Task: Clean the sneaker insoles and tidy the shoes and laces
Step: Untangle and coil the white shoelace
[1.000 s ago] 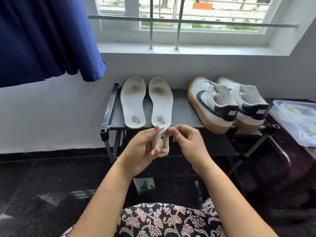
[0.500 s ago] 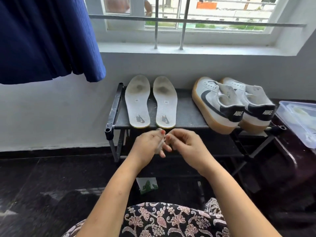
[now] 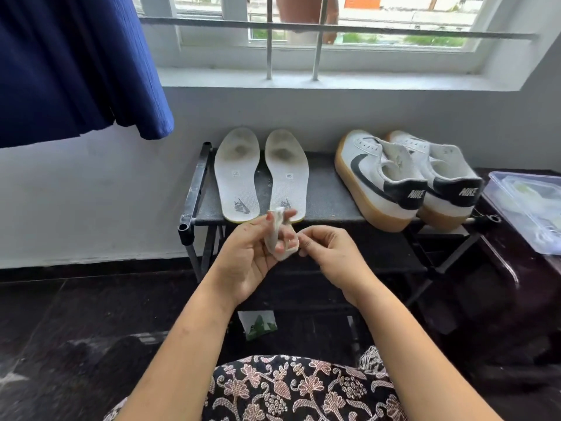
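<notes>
In front of the low black rack [image 3: 321,189], we are holding a small white wipe [image 3: 277,238] up between both hands, close to the body so that we can work it open before it touches anything. Our left hand [image 3: 246,256] is pinching it, thumb and fingers closed on its upper edge, while our right hand [image 3: 331,253] is curling its fingertips together at the lower corner, probably teasing a fold loose. The two insoles [image 3: 261,174] are lying flat and side by side on the rack's left half, face up, so the grey grime at their toe ends is exposed for wiping. The sneakers [image 3: 406,177] are standing together on the right half, heels toward us, out of the way. A clear plastic box [image 3: 528,208] is resting at the far right, and a torn green sachet [image 3: 258,323] is lying on the dark floor below our hands, likely the wipe's wrapper. No wiping seems started.
</notes>
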